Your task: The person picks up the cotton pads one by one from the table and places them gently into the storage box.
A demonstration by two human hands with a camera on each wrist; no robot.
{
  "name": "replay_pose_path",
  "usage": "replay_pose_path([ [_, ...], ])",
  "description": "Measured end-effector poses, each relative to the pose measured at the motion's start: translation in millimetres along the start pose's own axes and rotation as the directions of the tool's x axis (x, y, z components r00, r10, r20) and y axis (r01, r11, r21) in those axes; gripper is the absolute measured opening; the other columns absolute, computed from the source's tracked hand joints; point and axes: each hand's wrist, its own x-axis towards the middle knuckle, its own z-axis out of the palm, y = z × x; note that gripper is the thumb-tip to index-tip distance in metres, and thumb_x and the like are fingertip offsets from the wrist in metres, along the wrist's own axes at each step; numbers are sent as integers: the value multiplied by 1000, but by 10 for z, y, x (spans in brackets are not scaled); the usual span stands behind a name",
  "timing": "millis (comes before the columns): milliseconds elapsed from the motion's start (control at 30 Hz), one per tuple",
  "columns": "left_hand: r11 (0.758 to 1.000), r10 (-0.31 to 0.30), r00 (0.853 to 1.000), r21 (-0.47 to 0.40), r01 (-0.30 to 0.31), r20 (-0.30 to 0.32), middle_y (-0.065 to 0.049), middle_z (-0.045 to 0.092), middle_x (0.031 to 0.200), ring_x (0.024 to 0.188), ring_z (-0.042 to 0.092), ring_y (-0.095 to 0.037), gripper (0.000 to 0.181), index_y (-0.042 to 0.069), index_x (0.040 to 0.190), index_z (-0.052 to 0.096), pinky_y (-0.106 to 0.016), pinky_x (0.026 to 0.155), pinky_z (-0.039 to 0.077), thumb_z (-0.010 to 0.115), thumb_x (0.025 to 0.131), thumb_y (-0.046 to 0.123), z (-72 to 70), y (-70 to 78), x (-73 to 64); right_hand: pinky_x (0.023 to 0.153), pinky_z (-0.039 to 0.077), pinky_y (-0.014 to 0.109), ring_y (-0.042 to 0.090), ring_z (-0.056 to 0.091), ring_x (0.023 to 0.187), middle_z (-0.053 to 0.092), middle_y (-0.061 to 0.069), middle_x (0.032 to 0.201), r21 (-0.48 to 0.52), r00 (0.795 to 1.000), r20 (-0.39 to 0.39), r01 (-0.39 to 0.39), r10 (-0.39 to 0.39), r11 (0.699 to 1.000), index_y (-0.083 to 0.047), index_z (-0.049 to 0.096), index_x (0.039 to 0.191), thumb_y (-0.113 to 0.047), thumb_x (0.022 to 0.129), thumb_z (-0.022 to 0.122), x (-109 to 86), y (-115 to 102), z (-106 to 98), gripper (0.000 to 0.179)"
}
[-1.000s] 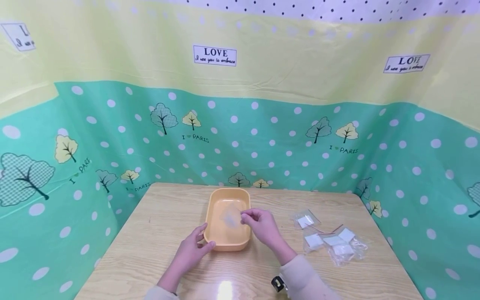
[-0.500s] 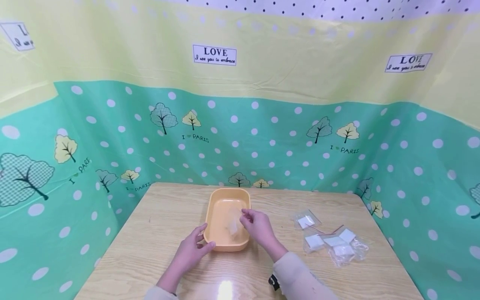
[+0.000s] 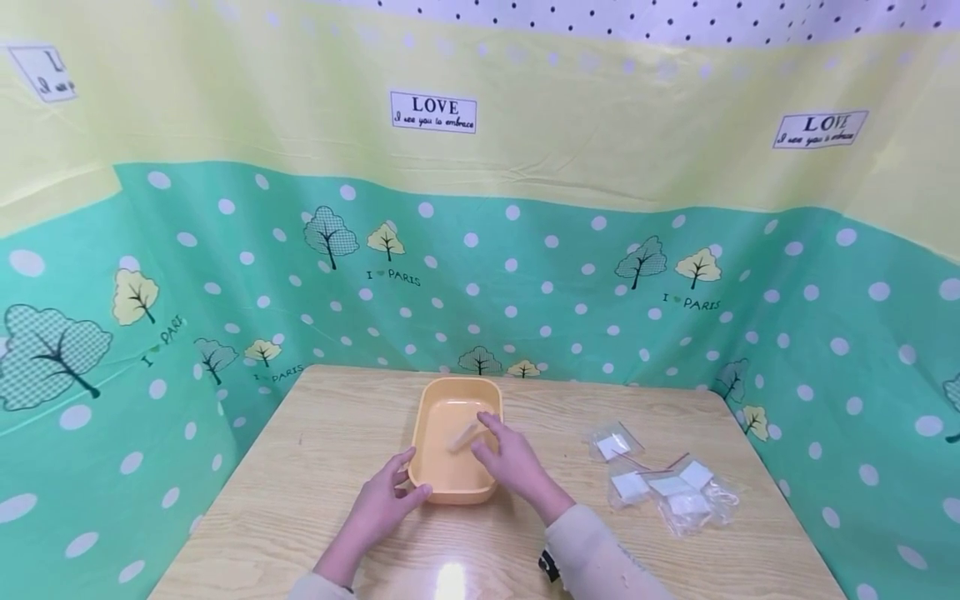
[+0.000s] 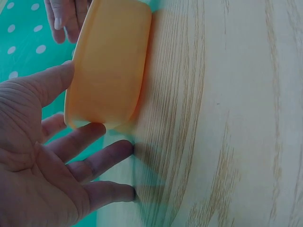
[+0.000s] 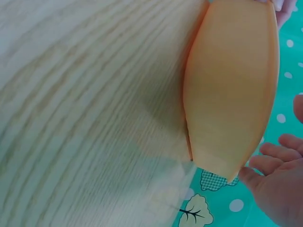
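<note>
An orange plastic tub (image 3: 450,483) with rounded corners stands on the wooden table. At its near left corner my left hand (image 3: 380,507) holds it, thumb at the near rim and fingers along the left side. Inside the tub is a small clear plastic bag (image 3: 462,437), slanted and blurred. My right hand (image 3: 516,461) is over the tub's right rim, thumb and index finger spread apart beside the bag. The left wrist view shows my left thumb (image 4: 60,78) against the tub wall (image 4: 111,61). In the right wrist view, my right hand (image 5: 279,182) is beside the tub's rim, holding nothing.
To the right on the table (image 3: 300,500) lie several clear zip bags (image 3: 690,492) with white pieces inside, and another such bag (image 3: 611,442) just behind them. A green dotted cloth (image 3: 510,283) hangs around the back and sides.
The right thumb and fingers, which were pinching the clear bag over the tub, have spread and let it go inside. The left hand and the tub have stayed in place.
</note>
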Motion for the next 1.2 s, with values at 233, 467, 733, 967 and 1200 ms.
replay_pose_path([
  [233,1000,-15,1000,-15,15,1,-37,59,147,117,72,-52,80,9,162,43,-57,92,66,81,96,33,6,-16,-6,130,23,73,51,39,155,46,22,166,-218,998,62,39,-26,975,-7,41,164,-32,106,66,-1,19,125,67],
  [467,1000,-15,1000,-12,15,-7,-37,59,147,117,72,-51,79,9,162,44,-56,92,66,81,96,32,5,-16,9,130,20,76,48,37,158,53,18,162,-373,996,85,69,-40,925,-3,51,156,-41,103,69,56,-60,218,68],
  [733,1000,-10,1000,-9,10,-2,-37,60,146,115,73,-51,79,10,161,45,-55,90,67,82,95,34,-8,4,18,127,21,79,39,49,147,71,11,135,-580,996,85,23,33,814,-14,80,123,-54,100,69,65,-127,278,47],
  [967,1000,1,1000,-9,-1,-1,-37,61,144,115,73,-50,78,9,161,45,-56,91,66,82,95,31,-15,11,2,126,22,80,42,47,150,68,10,145,-603,995,99,43,22,797,-19,77,130,-55,101,68,55,-126,279,47],
  [1200,1000,11,1000,-9,-11,3,-38,61,144,119,72,-50,80,7,161,44,-55,92,66,82,95,32,-12,15,-1,127,28,76,43,53,145,71,12,140,-516,994,57,108,-92,850,-13,72,136,-43,102,70,-18,-114,218,45],
])
